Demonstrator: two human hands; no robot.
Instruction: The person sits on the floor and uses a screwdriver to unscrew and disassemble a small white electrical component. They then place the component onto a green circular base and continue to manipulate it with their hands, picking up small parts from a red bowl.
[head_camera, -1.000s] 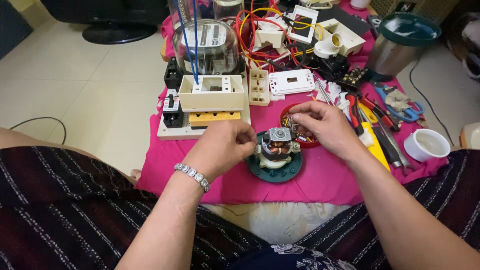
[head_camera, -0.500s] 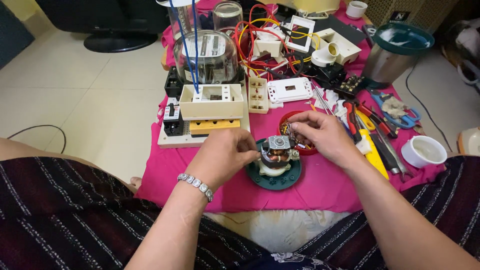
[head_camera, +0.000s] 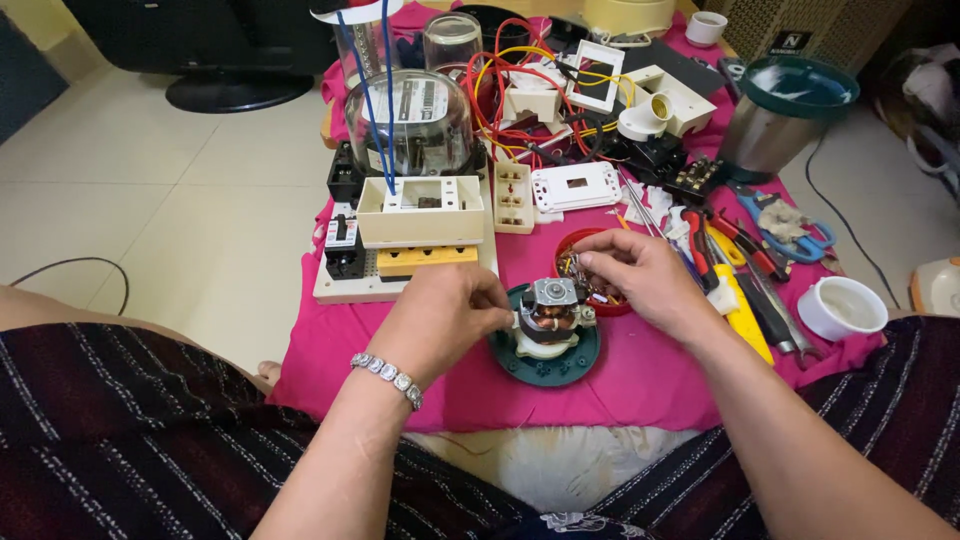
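The small electric motor (head_camera: 549, 318) stands upright on a dark green round base (head_camera: 545, 355), on the pink cloth (head_camera: 640, 375) of the tabletop. Its shaft axis points up, toward the camera. It looks heavy for its size and stiff, with steel core and copper windings; the thin wires seem fragile, so the metal frame is the better place to hold. The left hand (head_camera: 440, 318) pinches its left side. The right hand (head_camera: 640, 278) has its grip closed on small parts beside a red dish (head_camera: 574, 243).
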